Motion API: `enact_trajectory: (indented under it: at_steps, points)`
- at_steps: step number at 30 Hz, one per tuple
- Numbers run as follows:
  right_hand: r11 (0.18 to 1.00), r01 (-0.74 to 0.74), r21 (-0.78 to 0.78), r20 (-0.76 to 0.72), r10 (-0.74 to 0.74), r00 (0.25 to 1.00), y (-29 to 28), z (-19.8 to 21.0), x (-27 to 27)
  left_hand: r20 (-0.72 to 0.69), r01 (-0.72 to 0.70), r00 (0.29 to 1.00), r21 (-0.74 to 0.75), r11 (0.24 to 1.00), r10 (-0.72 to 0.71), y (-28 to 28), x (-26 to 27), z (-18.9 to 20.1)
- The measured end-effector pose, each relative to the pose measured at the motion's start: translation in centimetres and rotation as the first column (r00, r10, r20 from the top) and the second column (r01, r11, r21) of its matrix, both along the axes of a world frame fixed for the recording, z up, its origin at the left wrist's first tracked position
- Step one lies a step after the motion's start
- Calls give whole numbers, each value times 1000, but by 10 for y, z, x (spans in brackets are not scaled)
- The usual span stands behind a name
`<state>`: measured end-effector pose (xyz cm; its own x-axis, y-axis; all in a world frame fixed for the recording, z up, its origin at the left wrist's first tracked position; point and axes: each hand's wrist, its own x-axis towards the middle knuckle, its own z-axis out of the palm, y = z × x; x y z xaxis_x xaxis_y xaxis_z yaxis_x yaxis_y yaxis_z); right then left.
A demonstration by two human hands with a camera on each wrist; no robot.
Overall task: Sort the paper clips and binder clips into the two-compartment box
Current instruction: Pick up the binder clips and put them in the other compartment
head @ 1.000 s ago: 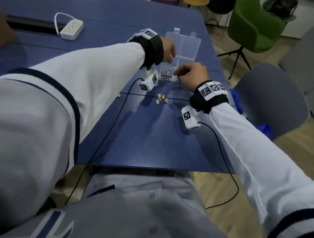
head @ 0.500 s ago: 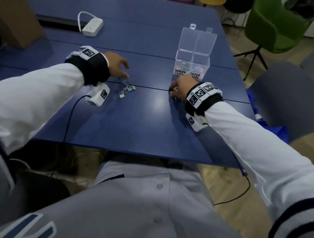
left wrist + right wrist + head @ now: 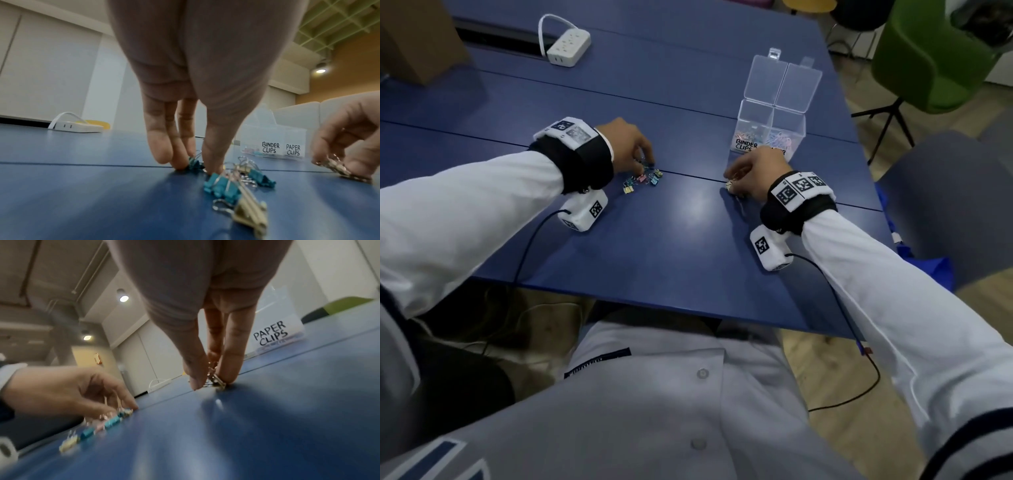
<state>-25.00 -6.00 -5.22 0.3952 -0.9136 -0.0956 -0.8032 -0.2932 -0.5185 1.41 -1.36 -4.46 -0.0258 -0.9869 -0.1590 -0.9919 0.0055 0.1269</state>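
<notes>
Both hands have come back from the clear box [image 3: 774, 113] and are down on the blue table [image 3: 671, 246] again, so one drop looks done and a new pick-up is starting. The left hand [image 3: 630, 144] is well to the left of the box, over a little pile of binder clips [image 3: 643, 180]. Its fingertips [image 3: 179, 162] press down on a teal clip [image 3: 195, 164], with the thumb on one side and the fingers on the other, pinching it against the table. The right hand [image 3: 756, 171] sits just in front of the box, and its thumb and fingers are pinched together on a small gold clip [image 3: 216, 382] with shiny wire loops (it looks like a binder clip, but it is blurry). The box is see-through plastic with its lid [image 3: 784, 82] standing open at the back. It has two rooms, one marked BINDER CLIPS [image 3: 270, 147] and one marked PAPER CLIPS [image 3: 293, 150], and both already hold some colorful clips. The clips in the pile are tiny folded metal wedges in teal, pink and gold, with thin silver wire handles, so they are probably slippery and easy to drop. The table top is smooth and a bit shiny. Several clips still wait beside the left hand, so the sorting is not finished.
</notes>
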Motion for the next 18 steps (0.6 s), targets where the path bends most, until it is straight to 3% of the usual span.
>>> enact_trajectory:
  at_steps: [6, 11, 18]
  points:
    - [986, 126, 105, 316, -153, 936, -9, -11, -6, -5, 34, 999, -8, 999, -34, 1, -8, 3]
    - [940, 152, 306, 543, -303, 783, -14, -8, -13, -89, 4, 996, -48, 999, -8, -2, -10, 6]
    - [964, 137, 229, 672, -258, 694, -37, 16, -15, -214, -22, 977, -52, 998, 11, -10, -17, 9]
